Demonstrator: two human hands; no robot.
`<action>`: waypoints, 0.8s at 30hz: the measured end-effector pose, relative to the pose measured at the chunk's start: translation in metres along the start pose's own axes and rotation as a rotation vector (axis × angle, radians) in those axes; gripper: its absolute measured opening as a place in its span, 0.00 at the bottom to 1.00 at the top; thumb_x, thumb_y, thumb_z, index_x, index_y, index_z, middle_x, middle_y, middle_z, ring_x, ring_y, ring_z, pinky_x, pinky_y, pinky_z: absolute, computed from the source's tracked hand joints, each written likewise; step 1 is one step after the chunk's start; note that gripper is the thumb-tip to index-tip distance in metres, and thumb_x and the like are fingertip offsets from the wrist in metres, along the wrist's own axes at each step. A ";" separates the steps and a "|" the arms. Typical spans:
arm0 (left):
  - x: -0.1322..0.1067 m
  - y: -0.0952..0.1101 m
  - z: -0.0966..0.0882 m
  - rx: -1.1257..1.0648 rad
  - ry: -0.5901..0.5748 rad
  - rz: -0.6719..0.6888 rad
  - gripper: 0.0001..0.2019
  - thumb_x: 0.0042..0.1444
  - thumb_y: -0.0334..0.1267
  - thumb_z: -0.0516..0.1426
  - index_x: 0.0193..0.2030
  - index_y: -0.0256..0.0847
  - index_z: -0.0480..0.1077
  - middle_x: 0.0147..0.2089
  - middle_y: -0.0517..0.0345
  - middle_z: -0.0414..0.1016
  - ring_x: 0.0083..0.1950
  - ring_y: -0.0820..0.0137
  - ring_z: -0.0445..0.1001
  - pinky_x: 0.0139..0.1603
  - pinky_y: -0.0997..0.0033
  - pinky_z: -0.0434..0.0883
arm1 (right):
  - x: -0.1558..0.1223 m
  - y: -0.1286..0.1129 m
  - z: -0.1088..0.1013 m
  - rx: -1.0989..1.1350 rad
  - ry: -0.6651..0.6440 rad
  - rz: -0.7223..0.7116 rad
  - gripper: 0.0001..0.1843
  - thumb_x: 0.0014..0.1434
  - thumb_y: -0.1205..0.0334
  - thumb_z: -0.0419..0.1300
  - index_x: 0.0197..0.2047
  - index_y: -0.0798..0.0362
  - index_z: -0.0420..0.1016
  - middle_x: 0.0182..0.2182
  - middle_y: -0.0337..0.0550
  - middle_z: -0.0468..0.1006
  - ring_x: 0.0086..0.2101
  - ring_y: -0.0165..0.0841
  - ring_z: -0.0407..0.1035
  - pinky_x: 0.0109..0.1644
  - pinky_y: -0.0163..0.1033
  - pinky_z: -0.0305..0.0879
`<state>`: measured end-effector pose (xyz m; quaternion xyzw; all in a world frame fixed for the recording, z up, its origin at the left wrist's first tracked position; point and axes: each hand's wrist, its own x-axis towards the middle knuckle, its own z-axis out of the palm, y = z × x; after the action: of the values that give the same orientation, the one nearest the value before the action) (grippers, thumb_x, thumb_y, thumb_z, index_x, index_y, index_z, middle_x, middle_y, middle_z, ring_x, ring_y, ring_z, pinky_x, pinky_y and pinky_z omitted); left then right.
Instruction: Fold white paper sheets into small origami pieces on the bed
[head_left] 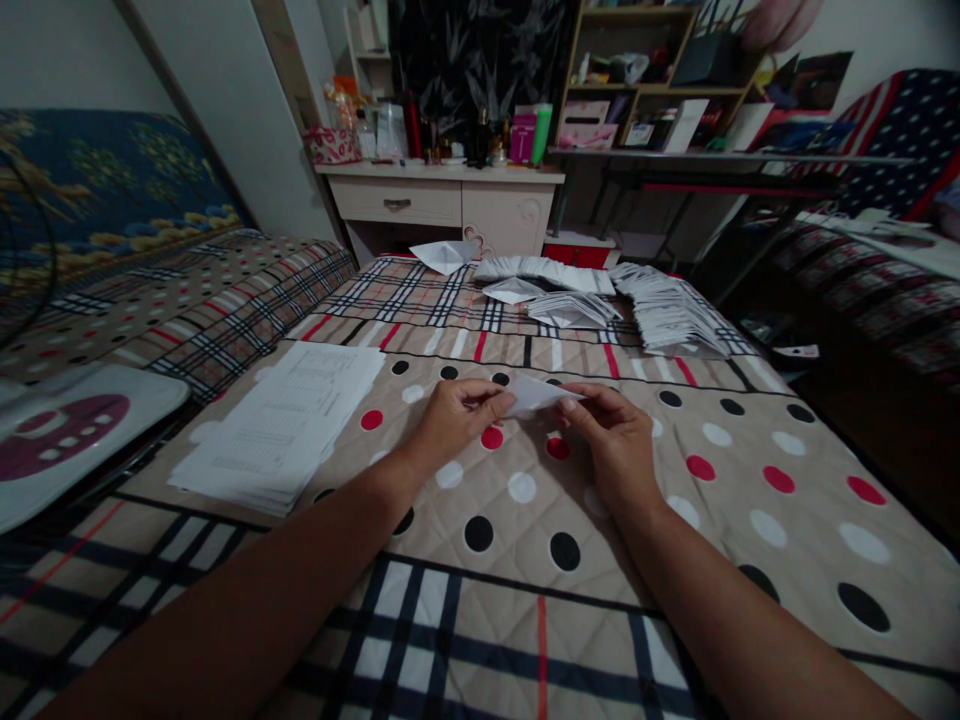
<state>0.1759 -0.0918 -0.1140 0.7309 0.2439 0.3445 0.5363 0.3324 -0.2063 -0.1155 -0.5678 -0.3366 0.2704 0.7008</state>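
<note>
Between my two hands is a small folded piece of white paper, held just above the dotted bedspread. My left hand pinches its left end between thumb and fingers. The right end is gripped by my right hand, thumb on the near side. To the left of my left arm lies a stack of printed paper sheets, slightly fanned. Beyond my hands are folded paper pieces in a bundle, and a long row of more folded pieces at the right.
A single folded paper lies at the bed's far edge. Past it stands a white dresser with bottles and boxes on top. A white plastic board with a purple print sits at the left. Shelves and a desk are at the back right.
</note>
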 end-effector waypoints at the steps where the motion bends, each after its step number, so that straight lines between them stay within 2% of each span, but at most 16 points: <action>1: 0.000 0.000 0.001 -0.006 -0.004 0.011 0.16 0.52 0.48 0.63 0.35 0.34 0.78 0.31 0.55 0.77 0.25 0.76 0.72 0.21 0.79 0.67 | 0.000 0.000 0.000 0.004 -0.003 -0.003 0.12 0.49 0.59 0.71 0.38 0.50 0.81 0.29 0.39 0.81 0.30 0.30 0.74 0.36 0.35 0.70; 6: 0.003 -0.005 0.006 -0.066 -0.002 -0.004 0.13 0.43 0.36 0.69 0.36 0.34 0.78 0.36 0.52 0.79 0.33 0.72 0.77 0.33 0.74 0.76 | -0.002 -0.001 -0.001 -0.007 -0.049 -0.015 0.12 0.50 0.60 0.69 0.40 0.49 0.80 0.36 0.41 0.81 0.33 0.32 0.75 0.40 0.38 0.72; 13: 0.007 -0.011 0.005 -0.141 0.102 -0.183 0.11 0.43 0.30 0.67 0.36 0.35 0.77 0.33 0.54 0.81 0.33 0.70 0.79 0.35 0.73 0.75 | -0.001 -0.002 -0.001 -0.020 -0.051 -0.034 0.23 0.50 0.57 0.69 0.51 0.46 0.76 0.42 0.41 0.79 0.34 0.32 0.73 0.35 0.37 0.71; 18: 0.008 -0.012 0.001 -0.208 0.155 -0.209 0.11 0.43 0.34 0.67 0.35 0.34 0.76 0.33 0.54 0.81 0.32 0.70 0.78 0.33 0.73 0.73 | 0.003 0.006 -0.001 -0.017 -0.033 0.072 0.29 0.45 0.59 0.72 0.52 0.47 0.73 0.36 0.41 0.81 0.32 0.35 0.74 0.32 0.38 0.69; 21: 0.007 -0.013 0.000 -0.244 0.117 -0.184 0.14 0.44 0.39 0.67 0.37 0.34 0.76 0.35 0.54 0.81 0.32 0.70 0.77 0.31 0.75 0.71 | 0.004 0.008 0.002 -0.001 -0.045 0.065 0.22 0.46 0.57 0.71 0.45 0.50 0.77 0.38 0.44 0.82 0.34 0.35 0.75 0.35 0.39 0.70; 24: 0.007 -0.012 -0.001 -0.242 0.098 -0.171 0.16 0.47 0.45 0.66 0.37 0.33 0.76 0.34 0.55 0.81 0.31 0.71 0.76 0.29 0.76 0.69 | 0.003 0.006 0.004 0.017 -0.076 0.095 0.16 0.45 0.55 0.72 0.37 0.53 0.80 0.34 0.44 0.83 0.30 0.34 0.74 0.33 0.38 0.69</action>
<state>0.1795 -0.0829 -0.1233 0.6197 0.2879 0.3597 0.6353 0.3313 -0.2005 -0.1207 -0.5666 -0.3332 0.3275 0.6787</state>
